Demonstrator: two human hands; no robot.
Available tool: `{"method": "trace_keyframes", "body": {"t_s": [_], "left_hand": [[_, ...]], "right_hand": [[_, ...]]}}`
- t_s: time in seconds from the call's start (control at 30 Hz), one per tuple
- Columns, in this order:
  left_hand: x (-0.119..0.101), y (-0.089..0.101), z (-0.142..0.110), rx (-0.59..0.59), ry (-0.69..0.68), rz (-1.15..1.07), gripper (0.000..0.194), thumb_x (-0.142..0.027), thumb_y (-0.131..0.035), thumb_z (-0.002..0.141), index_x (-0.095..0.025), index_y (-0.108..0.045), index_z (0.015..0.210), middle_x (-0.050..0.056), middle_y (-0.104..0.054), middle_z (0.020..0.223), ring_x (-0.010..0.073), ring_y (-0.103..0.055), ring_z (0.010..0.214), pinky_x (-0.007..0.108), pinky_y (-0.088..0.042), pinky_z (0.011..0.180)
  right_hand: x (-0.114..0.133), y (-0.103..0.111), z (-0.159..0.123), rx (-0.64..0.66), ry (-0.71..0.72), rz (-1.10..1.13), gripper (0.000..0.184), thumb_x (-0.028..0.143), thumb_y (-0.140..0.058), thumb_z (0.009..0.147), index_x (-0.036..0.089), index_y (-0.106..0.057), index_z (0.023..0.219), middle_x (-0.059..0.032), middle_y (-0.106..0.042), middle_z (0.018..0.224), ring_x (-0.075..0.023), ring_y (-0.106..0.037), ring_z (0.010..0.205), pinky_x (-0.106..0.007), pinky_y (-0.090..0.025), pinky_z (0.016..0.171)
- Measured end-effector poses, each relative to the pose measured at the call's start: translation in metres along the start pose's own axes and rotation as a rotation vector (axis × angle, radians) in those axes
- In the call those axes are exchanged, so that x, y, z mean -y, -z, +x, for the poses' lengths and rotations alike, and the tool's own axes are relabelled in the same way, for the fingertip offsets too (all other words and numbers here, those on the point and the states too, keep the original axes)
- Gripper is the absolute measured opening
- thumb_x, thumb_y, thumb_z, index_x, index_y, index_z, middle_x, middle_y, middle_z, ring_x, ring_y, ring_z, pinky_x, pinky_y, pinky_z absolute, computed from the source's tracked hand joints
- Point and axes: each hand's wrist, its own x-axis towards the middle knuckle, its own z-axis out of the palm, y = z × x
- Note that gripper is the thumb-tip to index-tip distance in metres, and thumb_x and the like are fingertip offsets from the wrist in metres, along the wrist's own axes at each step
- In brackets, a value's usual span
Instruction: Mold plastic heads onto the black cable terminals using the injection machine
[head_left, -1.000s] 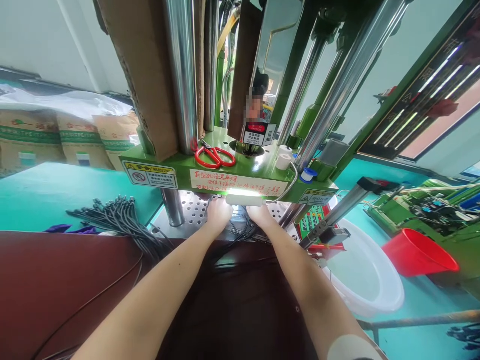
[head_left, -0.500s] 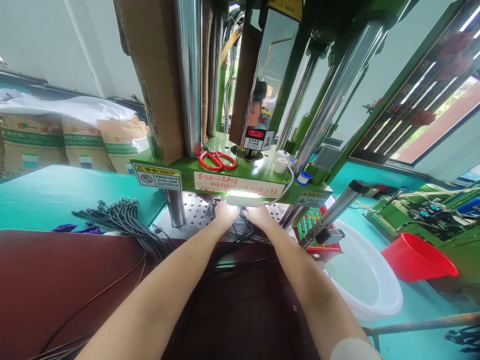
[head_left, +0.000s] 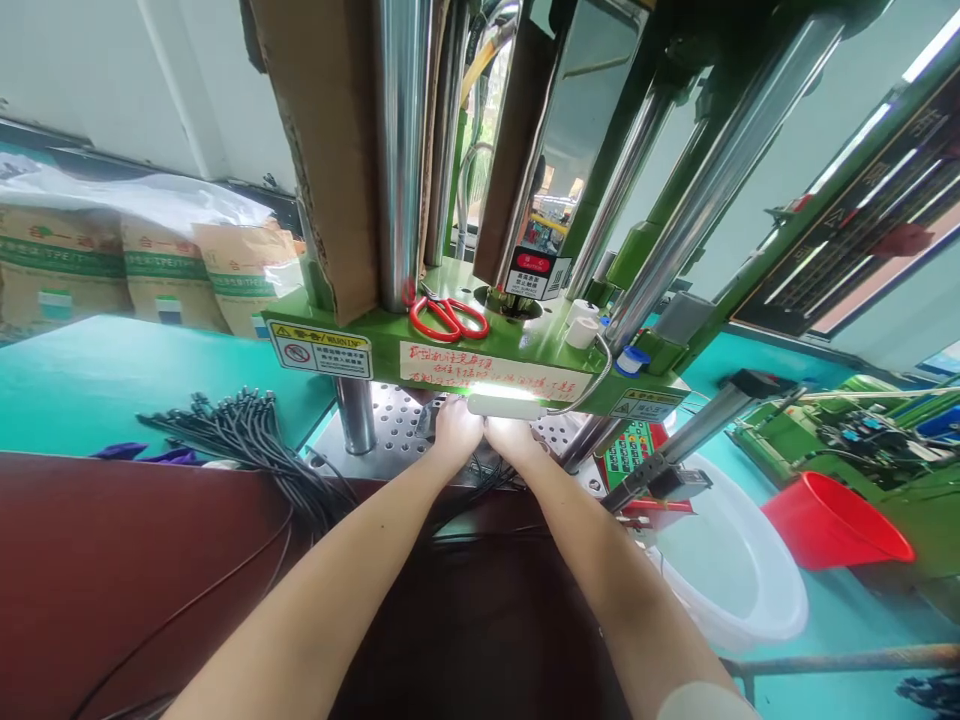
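Both my arms reach forward under the green platen of a vertical moulding press. My left hand and my right hand lie side by side, nearly touching, over the perforated metal bed in the glare of a small lamp. Their fingers point away under the platen and are hidden from me. Thin black cables run out from beneath the hands toward me; whether either hand grips them I cannot make out.
A bundle of black cables with connectors lies on the left over the dark red cloth. Red scissors rest on the platen. A white basin and a red bucket stand at right. Sacks line the back left.
My two hands have drawn together under the lamp, from a hand's width apart to nearly touching. The view has shifted slightly closer and to the left.
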Motion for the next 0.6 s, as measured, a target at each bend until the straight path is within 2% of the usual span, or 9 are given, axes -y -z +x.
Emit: {"method": "trace_keyframes", "body": {"t_s": [0.23,0.43,0.53,0.6], "left_hand": [[-0.005,0.001,0.002,-0.029,-0.012,0.042,0.031,-0.016,-0.038,0.080,-0.013,-0.066,0.091,0.012,-0.066,0.090,0.0267,-0.055,0.097,0.036,-0.042,0.080],[-0.010,0.006,0.004,-0.080,-0.001,0.093,0.034,-0.017,-0.037,0.082,-0.011,-0.063,0.102,0.016,-0.062,0.104,0.0294,-0.050,0.107,0.043,-0.036,0.091],[-0.005,0.014,-0.003,-0.065,-0.061,0.108,0.034,-0.019,-0.034,0.084,-0.011,-0.062,0.103,0.019,-0.061,0.105,0.0297,-0.049,0.108,0.044,-0.034,0.092],[0.001,0.021,-0.010,-0.027,-0.151,0.109,0.035,-0.025,-0.033,0.087,-0.014,-0.062,0.102,0.016,-0.061,0.107,0.0279,-0.048,0.110,0.042,-0.032,0.094]], "right_hand": [[-0.005,0.005,0.001,-0.008,0.002,-0.024,0.025,0.017,-0.043,0.084,0.019,-0.064,0.098,-0.0082,-0.066,0.101,-0.0240,-0.055,0.099,-0.032,-0.041,0.089],[-0.017,0.007,-0.006,-0.062,0.044,-0.040,0.029,0.018,-0.037,0.089,0.018,-0.062,0.103,-0.0081,-0.065,0.103,-0.0218,-0.054,0.102,-0.032,-0.038,0.092],[-0.025,0.012,-0.015,-0.064,0.097,-0.043,0.030,0.020,-0.035,0.091,0.017,-0.061,0.105,-0.0099,-0.063,0.108,-0.0219,-0.053,0.104,-0.034,-0.035,0.094],[-0.028,0.016,-0.022,-0.044,0.143,-0.043,0.029,0.023,-0.036,0.092,0.017,-0.061,0.106,-0.0101,-0.062,0.111,-0.0218,-0.052,0.106,-0.034,-0.034,0.095]]}}
